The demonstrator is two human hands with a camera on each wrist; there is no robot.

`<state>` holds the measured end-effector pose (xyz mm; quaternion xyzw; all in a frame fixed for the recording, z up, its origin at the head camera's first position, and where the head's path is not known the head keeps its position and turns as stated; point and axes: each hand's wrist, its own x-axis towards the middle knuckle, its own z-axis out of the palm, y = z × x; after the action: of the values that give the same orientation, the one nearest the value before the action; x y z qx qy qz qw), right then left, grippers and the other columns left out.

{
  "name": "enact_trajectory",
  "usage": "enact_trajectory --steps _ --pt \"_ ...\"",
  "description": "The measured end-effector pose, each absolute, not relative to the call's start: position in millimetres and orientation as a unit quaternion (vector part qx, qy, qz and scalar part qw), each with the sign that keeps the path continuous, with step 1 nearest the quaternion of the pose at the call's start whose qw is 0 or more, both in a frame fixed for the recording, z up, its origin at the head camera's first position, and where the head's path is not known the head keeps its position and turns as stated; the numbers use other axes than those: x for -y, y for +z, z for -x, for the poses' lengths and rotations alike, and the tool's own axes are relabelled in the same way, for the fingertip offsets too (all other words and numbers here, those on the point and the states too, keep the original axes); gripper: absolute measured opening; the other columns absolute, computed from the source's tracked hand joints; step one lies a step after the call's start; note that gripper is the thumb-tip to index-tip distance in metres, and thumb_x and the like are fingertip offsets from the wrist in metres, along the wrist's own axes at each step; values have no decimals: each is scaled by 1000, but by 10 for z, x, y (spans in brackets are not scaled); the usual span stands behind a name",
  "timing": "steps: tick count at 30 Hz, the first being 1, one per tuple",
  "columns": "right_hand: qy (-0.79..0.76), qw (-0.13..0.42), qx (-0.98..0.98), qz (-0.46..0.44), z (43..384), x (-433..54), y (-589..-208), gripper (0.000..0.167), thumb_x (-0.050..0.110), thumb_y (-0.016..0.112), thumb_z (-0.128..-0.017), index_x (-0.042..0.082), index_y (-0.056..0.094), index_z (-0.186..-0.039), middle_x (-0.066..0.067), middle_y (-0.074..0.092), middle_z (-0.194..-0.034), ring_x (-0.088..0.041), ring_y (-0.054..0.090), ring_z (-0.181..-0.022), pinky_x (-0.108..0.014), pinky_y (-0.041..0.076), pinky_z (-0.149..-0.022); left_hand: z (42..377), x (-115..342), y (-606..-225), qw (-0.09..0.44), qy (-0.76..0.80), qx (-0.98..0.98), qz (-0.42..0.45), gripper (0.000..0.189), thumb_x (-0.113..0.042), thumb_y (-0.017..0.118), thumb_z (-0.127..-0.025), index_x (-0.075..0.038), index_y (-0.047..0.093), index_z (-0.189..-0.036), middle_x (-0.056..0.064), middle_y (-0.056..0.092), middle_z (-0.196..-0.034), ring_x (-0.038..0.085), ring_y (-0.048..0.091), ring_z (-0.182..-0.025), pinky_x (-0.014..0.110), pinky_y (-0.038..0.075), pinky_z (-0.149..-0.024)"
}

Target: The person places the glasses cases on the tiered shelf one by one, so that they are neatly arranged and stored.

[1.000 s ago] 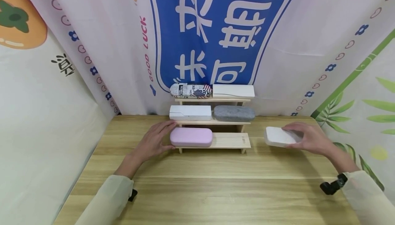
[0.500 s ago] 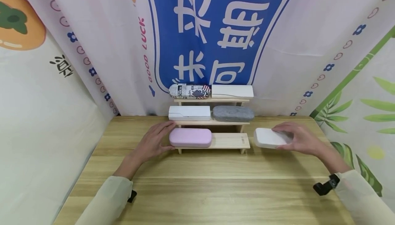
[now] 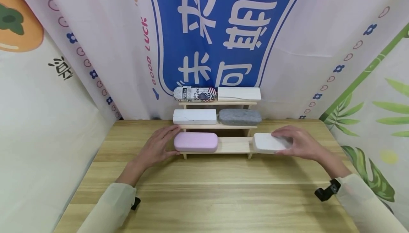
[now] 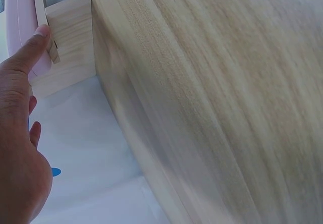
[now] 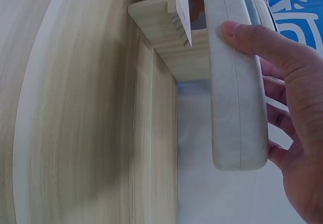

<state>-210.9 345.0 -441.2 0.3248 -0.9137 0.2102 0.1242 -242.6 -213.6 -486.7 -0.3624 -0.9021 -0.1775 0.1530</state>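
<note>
A three-step wooden display stand (image 3: 234, 145) stands at the back of the table. My left hand (image 3: 158, 147) grips its left end, the thumb (image 4: 38, 41) at the bottom shelf's front edge beside a lilac glasses case (image 3: 195, 142). My right hand (image 3: 300, 144) holds a white glasses case (image 3: 264, 143) by its right part, thumb on the front side and fingers behind. In the right wrist view the white case (image 5: 237, 98) is held off the stand's right end. In the head view its left end overlaps the bottom shelf's right end.
The middle shelf bears a white box-shaped case (image 3: 195, 117) and a grey felt case (image 3: 240, 117). On the top shelf lie a newsprint-patterned case (image 3: 195, 94) and a cream case (image 3: 239, 94). A printed curtain (image 3: 287, 77) hangs right behind.
My right hand has moved left with the white glasses case, from beside the stand to the bottom shelf's right end. The left hand stays at the stand's left end.
</note>
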Motion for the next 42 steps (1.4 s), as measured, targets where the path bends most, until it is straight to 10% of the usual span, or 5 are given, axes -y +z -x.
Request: enact_trajectory --steps 42 --pt "237 165 889 -355 2243 -2777 -4599 68 30 103 -61 3 78 -119 -15 77 -121 -39 72 -112 -57 61 -96 2417 2132 -4859 155 -178 903 360 106 -28 101 -72 -6 46 -159 12 45 -163 36 45 -147 60 37 -123"
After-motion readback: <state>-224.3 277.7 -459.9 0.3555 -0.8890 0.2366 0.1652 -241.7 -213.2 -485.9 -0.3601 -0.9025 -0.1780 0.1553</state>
